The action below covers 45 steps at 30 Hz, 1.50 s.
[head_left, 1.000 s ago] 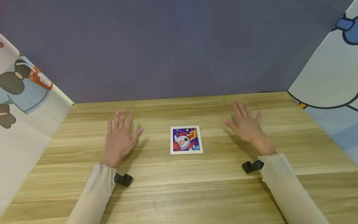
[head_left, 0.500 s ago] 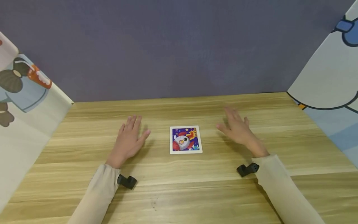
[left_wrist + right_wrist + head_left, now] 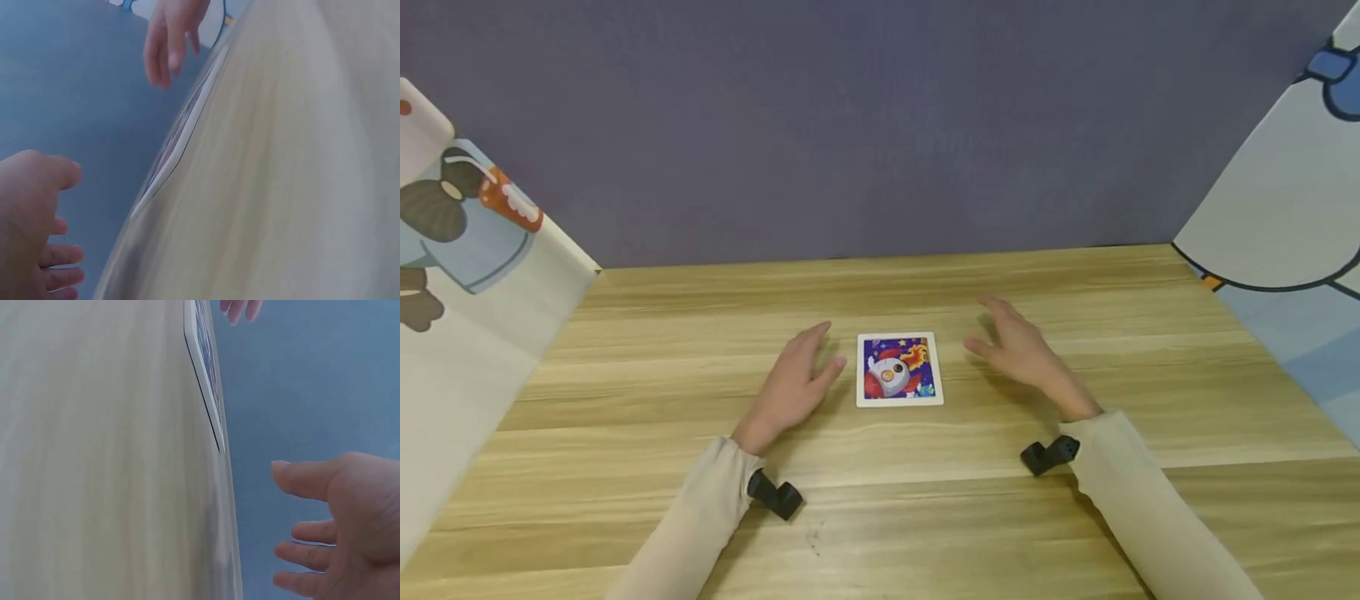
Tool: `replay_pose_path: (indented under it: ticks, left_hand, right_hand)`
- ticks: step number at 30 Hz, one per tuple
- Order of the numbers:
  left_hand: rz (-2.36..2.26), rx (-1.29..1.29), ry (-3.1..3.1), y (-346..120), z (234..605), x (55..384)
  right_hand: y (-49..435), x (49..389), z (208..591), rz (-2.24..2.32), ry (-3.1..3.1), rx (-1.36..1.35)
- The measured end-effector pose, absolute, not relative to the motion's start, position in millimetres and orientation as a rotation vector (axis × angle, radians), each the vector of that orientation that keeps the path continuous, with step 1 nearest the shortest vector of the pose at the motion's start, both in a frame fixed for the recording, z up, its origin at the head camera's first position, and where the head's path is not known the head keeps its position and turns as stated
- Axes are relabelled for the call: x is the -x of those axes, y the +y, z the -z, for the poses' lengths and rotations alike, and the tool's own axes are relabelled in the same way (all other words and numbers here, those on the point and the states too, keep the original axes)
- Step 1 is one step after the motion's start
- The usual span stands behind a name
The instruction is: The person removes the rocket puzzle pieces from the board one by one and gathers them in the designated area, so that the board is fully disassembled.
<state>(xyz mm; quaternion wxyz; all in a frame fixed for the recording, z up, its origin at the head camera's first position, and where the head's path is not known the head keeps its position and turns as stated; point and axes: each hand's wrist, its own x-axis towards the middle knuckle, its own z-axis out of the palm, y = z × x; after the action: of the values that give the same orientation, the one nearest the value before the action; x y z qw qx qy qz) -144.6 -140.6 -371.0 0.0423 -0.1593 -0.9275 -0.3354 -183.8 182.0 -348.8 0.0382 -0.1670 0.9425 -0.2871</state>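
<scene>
A small square picture tile (image 3: 899, 370) with a white border and a cartoon rocket on purple lies flat on the wooden table (image 3: 880, 500). My left hand (image 3: 796, 379) hovers just left of the tile, fingers straight, thumb near its left edge, holding nothing. On the other side my right hand (image 3: 1018, 350) hangs a short way from the tile's right edge, fingers relaxed and empty. The left wrist view shows the tile's edge (image 3: 178, 147) on, my left hand (image 3: 31, 231) near and the right hand (image 3: 169, 37) beyond. The right wrist view shows the tile (image 3: 205, 369) and my right hand (image 3: 331, 531).
A dark purple-grey wall (image 3: 880, 125) closes the back of the table. Printed cartoon panels stand at the left (image 3: 460, 275) and at the right (image 3: 1285, 208). Black wrist camera mounts (image 3: 773, 495) (image 3: 1048, 455) sit at my cuffs.
Both hands have moved inward toward the tile, the left one much farther, from the table's left part to beside the tile. The tile has not moved.
</scene>
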Motion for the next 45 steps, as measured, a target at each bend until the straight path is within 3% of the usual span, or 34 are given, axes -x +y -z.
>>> replay_pose_path:
  ticks: [18, 45]
  left_hand:
    - [1.104, 0.6, -2.752, -100.4, 389.7, 148.9]
    - [0.86, 0.681, -2.813, -88.2, 393.3, 144.9]
  right_hand:
    - [142.7, 193.3, 353.8, 1.007, 2.84, 0.57]
    - [130.8, 194.9, 376.9, 1.126, 2.81, 0.66]
